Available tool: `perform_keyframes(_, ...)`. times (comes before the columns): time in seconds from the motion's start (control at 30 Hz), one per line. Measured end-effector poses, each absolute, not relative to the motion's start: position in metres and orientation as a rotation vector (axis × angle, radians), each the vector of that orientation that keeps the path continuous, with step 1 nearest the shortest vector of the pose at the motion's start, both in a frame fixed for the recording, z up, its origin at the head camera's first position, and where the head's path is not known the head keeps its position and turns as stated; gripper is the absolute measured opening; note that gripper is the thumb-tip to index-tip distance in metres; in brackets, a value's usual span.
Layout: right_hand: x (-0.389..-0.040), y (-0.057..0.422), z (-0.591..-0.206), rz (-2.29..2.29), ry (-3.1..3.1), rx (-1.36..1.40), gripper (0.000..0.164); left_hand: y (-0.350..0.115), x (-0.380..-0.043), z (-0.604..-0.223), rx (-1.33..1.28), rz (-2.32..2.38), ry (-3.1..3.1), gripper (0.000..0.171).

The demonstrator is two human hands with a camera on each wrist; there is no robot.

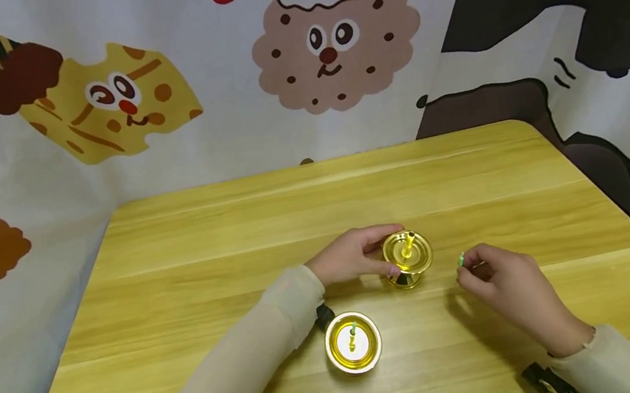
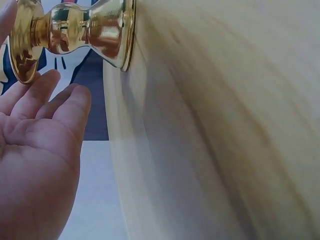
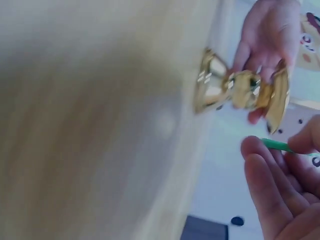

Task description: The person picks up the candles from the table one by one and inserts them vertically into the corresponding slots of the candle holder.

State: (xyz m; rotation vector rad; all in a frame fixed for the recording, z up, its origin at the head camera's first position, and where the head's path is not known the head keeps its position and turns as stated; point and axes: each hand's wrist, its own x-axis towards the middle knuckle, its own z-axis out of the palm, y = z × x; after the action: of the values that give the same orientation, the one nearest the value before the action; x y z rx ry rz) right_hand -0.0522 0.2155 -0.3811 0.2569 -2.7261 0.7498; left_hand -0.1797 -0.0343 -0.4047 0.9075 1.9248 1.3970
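A gold footed oil lamp (image 1: 408, 253) with a thin upright tube at its centre stands on the table. My left hand (image 1: 353, 256) holds it at the rim, thumb on the near side and a finger on the far side. In the left wrist view, the lamp's stem and base (image 2: 75, 27) show beside the fingers. To the right, my right hand (image 1: 509, 287) pinches a short green stick (image 3: 275, 144) between thumb and fingertip, apart from the lamp. A second gold lamp (image 1: 353, 342) stands nearer, with a green tip on its tube.
The wood-grain table (image 1: 225, 234) has a rounded far corner on the right. Behind it hangs a white curtain (image 1: 225, 135) with cartoon food prints. The second lamp stands close to the left forearm and its dark wrist strap (image 1: 324, 317).
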Motion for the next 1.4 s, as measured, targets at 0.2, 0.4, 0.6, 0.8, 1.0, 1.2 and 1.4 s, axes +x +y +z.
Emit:
perform_keyframes(0.2,-0.061,0.194,-0.367,0.794,-2.608,0.304,0.015,-0.033,-0.182,-0.405,0.932,1.39,1.929,0.076)
perform_keyframes(0.4,-0.07,0.18,-0.357,0.874,-2.565,0.348,0.012,-0.034,-0.184,-0.403,0.935,1.391,1.921,0.077)
perform_keyframes(0.6,-0.079,0.172,-0.352,0.924,-2.505,0.362,0.009,-0.035,-0.183,-0.402,0.915,1.417,1.889,0.077)
perform_keyframes(0.8,-0.087,0.165,-0.349,0.997,-2.414,0.404,0.01,-0.037,-0.182,-0.4,0.921,1.416,1.888,0.077)
perform_keyframes(1.0,-0.087,0.164,-0.348,1.012,-2.373,0.404,0.011,-0.035,-0.183,-0.401,0.927,1.417,1.887,0.077)
perform_keyframes(1.2,-0.09,0.163,-0.351,0.949,-2.381,0.448,0.014,-0.035,-0.183,-0.402,0.929,1.396,1.915,0.078)
perform_keyframes(1.4,-0.092,0.163,-0.356,0.973,-2.401,0.455,0.016,-0.035,-0.181,-0.403,0.942,1.39,1.913,0.078)
